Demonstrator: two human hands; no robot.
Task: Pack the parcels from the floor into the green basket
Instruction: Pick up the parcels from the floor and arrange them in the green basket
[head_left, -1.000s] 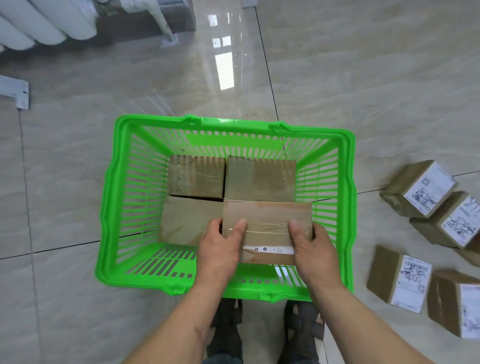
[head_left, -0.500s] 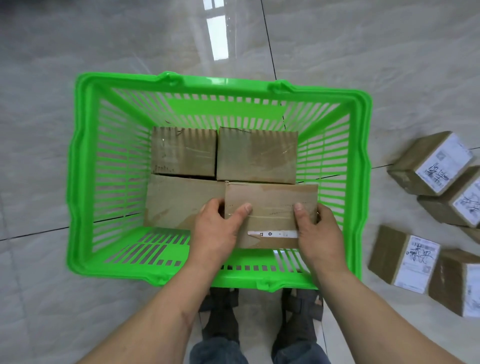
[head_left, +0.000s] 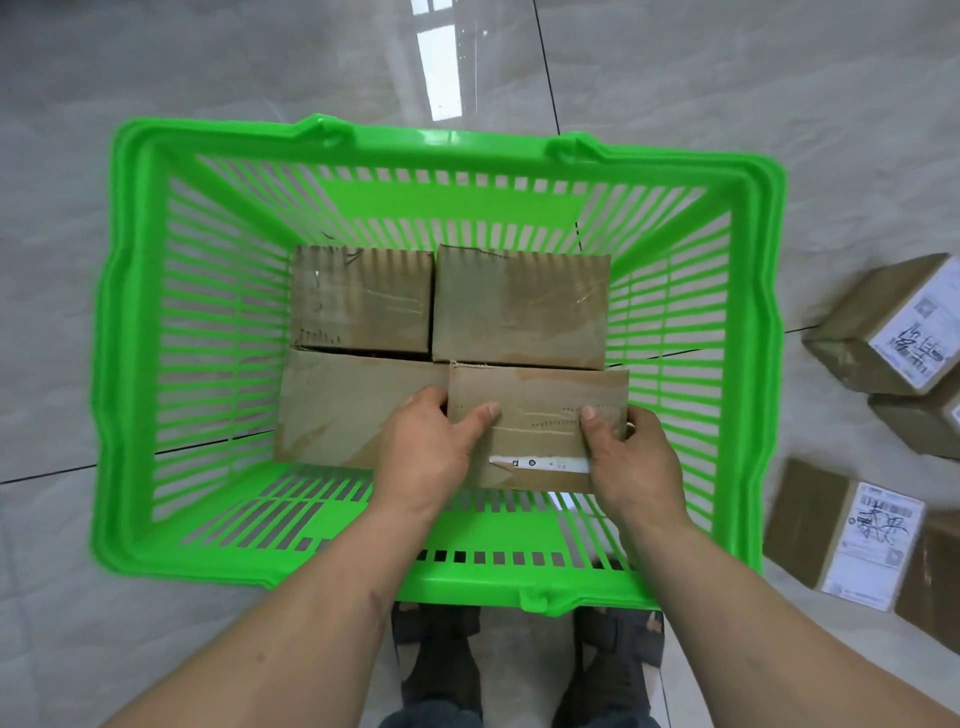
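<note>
From the head camera I look straight down into the green basket (head_left: 156, 322), a bright slatted plastic crate standing on the pale tiled floor (head_left: 727, 78). Three plain brown cardboard parcels already lie flat on its bottom: the back-left parcel (head_left: 361, 301) and the back-right parcel (head_left: 522, 306) sit side by side against the far wall, and the front-left parcel (head_left: 332, 415) lies just in front of them. A fourth, the held parcel (head_left: 540, 415), fills the front-right spot, its far edge touching the back-right parcel; it has clear tape across its top and a thin white printed strip near its near edge.

My left hand (head_left: 426, 462) grips the held parcel's left end, thumb laid on top and fingers curled round the side. My right hand (head_left: 634, 462) grips its right end the same way, thumb on top. Whether the box already rests on the basket floor I cannot tell.

To the right, outside the basket, more parcels with white labels (head_left: 883, 327) lie on the floor. Dark shoes (head_left: 441, 670) show below the near rim.
</note>
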